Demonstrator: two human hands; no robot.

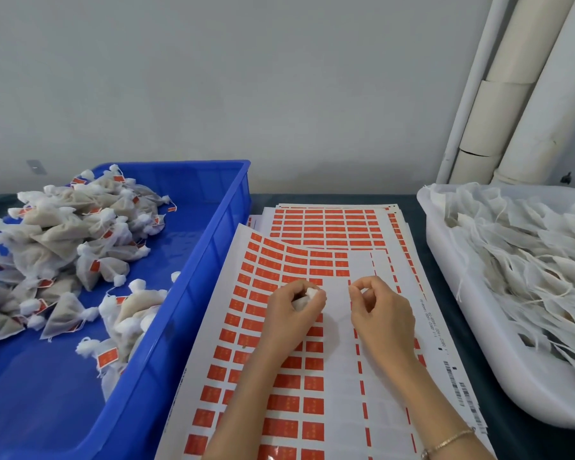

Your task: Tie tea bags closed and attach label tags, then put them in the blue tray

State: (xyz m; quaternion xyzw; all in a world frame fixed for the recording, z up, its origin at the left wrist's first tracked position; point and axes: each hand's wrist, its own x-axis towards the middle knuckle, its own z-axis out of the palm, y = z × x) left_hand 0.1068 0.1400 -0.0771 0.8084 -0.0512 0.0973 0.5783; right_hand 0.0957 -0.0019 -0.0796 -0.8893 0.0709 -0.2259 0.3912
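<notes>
Head view, looking down at a dark counter [518,446]

- Left hand [294,305]: fingers curled tight round a tea bag [310,292]. Only a white tuft of the bag shows past the thumb. The hand is over the top label sheet [279,410].
- Right hand [380,310]: just beside the left, not touching it. The fingers are curled, with thumb and forefinger tips pinched together. Cannot tell whether a thread sits in the pinch. A thin bracelet [452,438] is on the wrist.
- The top sheet carries rows of orange-red labels. The columns under the right hand are peeled bare. Its far-left corner curls up. More label sheets [326,227] are stacked beneath it, fanned out toward the wall.
- Blue tray [193,287]: on the left, touching the sheets' edge. It holds a heap of tied bags [63,234] with gathered white tops, many showing small orange tags. The heap fills the tray's left side.
- White tray [452,293]: on the right, well apart from the hands. It is piled with flat untied bags [528,260] with loose strings trailing.
- Pale pipes [512,94] run up the right corner of the wall
</notes>
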